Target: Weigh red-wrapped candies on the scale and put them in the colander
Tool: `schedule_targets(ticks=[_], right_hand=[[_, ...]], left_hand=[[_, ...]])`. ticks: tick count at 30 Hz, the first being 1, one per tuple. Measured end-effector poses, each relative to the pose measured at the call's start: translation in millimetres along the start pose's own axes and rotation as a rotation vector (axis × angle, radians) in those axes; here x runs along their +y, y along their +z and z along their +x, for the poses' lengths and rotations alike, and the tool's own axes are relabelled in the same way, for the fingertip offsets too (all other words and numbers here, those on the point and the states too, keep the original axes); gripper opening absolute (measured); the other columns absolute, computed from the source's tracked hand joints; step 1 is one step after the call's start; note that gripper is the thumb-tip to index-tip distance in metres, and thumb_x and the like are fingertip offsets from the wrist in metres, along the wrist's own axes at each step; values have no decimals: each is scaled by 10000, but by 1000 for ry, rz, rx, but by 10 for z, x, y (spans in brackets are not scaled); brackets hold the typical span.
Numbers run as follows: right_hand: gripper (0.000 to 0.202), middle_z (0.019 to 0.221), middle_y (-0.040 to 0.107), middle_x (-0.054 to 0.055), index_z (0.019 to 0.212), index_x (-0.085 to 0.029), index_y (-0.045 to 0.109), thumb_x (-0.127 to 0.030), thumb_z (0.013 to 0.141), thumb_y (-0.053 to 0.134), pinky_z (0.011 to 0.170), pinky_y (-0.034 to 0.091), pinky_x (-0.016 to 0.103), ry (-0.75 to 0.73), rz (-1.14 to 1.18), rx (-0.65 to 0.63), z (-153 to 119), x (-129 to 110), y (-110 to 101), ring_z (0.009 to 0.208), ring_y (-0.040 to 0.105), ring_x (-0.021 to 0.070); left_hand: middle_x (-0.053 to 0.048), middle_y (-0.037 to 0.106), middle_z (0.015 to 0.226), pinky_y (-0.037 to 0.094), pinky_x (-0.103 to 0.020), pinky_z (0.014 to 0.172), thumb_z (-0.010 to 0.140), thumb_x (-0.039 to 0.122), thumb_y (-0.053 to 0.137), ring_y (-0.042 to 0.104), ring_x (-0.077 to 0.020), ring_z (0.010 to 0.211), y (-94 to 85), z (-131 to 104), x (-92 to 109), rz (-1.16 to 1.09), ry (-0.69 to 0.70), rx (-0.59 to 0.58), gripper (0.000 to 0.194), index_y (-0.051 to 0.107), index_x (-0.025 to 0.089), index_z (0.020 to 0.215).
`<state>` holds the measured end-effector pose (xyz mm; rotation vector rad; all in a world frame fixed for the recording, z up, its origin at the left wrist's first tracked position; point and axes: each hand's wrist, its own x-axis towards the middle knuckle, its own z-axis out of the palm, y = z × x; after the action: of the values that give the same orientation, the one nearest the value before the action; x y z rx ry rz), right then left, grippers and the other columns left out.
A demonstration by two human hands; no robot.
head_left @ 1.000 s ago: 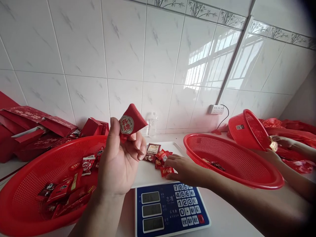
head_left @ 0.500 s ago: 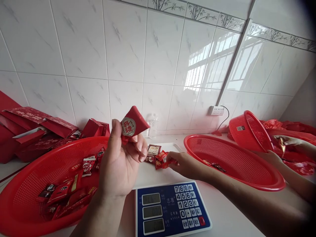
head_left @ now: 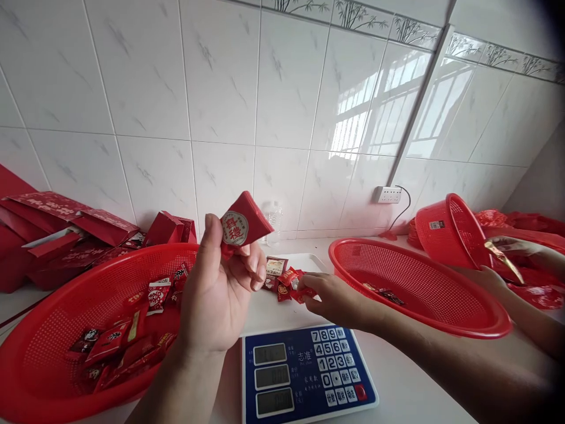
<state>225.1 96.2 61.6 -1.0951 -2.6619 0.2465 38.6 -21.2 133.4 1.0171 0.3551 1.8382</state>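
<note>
In my left hand [head_left: 220,294], raised above the scale, a red triangular packet [head_left: 245,222] with a round pale label is gripped between thumb and fingers. My right hand [head_left: 338,300] reaches over the white weighing tray [head_left: 260,321], its fingers closed on a red wrapped candy [head_left: 305,290]. Beside that hand several small wrapped sweets lie piled on the tray, among them a brown and cream packet [head_left: 276,268]. In front of the tray is the scale's blue keypad panel [head_left: 309,371]; its display digits are too faint to read.
At left, a red plastic basket [head_left: 26,353] holds several wrapped snacks. Another red basket [head_left: 441,277] stands at right with a few packets. Beyond it, a co-worker's hand [head_left: 525,250] holds a gold packet [head_left: 505,262] by a tilted basket [head_left: 445,232]. Red boxes [head_left: 66,218] lean against the wall.
My left hand with the triangular packet has shifted slightly right. My right hand has moved a little right, still on the candy. The co-worker's gold packet has come more into view.
</note>
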Motion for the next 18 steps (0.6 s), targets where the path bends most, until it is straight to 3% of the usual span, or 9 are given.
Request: schedule_targets(ticks=[11, 18], right_hand=[[131, 882, 709, 51, 947, -203, 648, -207, 834, 582, 633, 441, 273, -40, 71, 67, -57, 161, 209, 750, 630, 165], [67, 933, 689, 42, 888, -199, 653, -208, 881, 587, 716, 485, 261, -43, 103, 175, 15, 252, 236, 817, 631, 145]], left_hand=[[32, 464, 512, 407, -158, 433, 891, 540, 570, 475, -69, 462, 12, 13, -40, 30, 0, 13, 485, 541, 169, 580], [31, 469, 508, 408, -152, 433, 895, 531, 570, 470, -64, 458, 23, 15, -67, 36, -8, 13, 483, 554, 166, 579]])
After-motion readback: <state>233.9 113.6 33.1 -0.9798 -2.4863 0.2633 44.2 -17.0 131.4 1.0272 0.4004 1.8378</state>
